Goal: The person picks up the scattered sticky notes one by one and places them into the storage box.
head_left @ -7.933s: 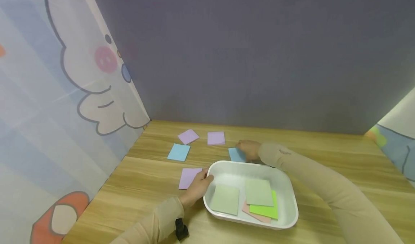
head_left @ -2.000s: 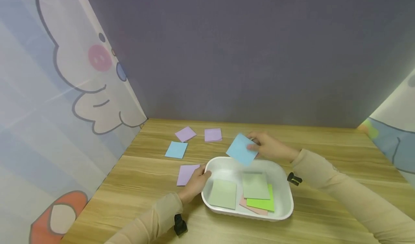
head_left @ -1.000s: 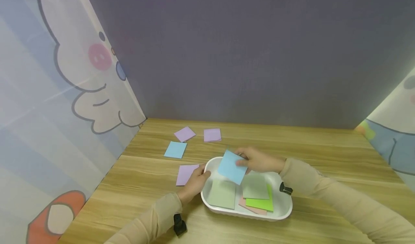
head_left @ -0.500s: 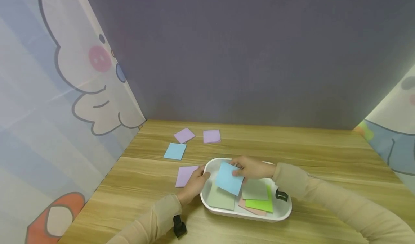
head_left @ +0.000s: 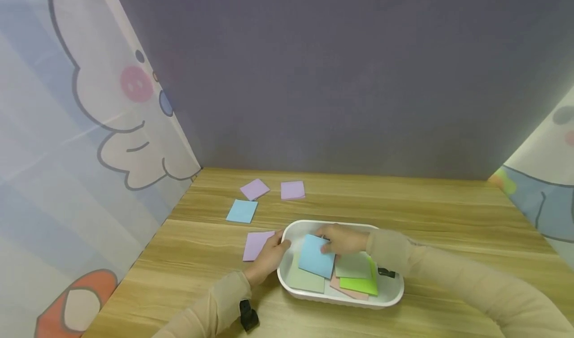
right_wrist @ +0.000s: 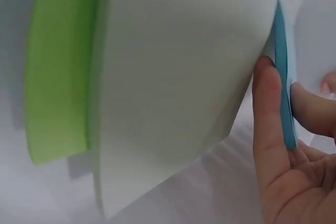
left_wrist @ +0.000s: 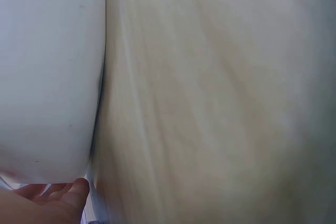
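A white plastic basin point(head_left: 345, 302) stands on the wooden table, and my left hand point(head_left: 269, 258) grips its left end, thumb over the rim. In the left wrist view, fingertips point(left_wrist: 80, 186) curl under the basin's outer wall. Inside the basin, my right hand point(head_left: 343, 239) pinches a blue sticky note pad point(head_left: 316, 258) between thumb and fingers; the right wrist view shows the pad's thin edge point(right_wrist: 284, 77). The blue pad overlaps a pale green pad point(head_left: 305, 280). To its right, another pale green pad point(head_left: 353, 269) lies over bright green point(head_left: 368, 287) and pink point(head_left: 347, 291) ones.
Left of the basin lies a purple pad point(head_left: 257, 246), close by my left hand. Farther back are a second blue pad point(head_left: 242, 211) and two purple pads, one tilted point(head_left: 254, 189), one straighter point(head_left: 293, 190). A dark grey panel point(head_left: 314, 79) rises behind the table point(head_left: 426, 203).
My right hand has picked the blue pad up from the table behind the basin, carried it forward over the rim and lowered it inside. My left hand keeps its grip on the basin.
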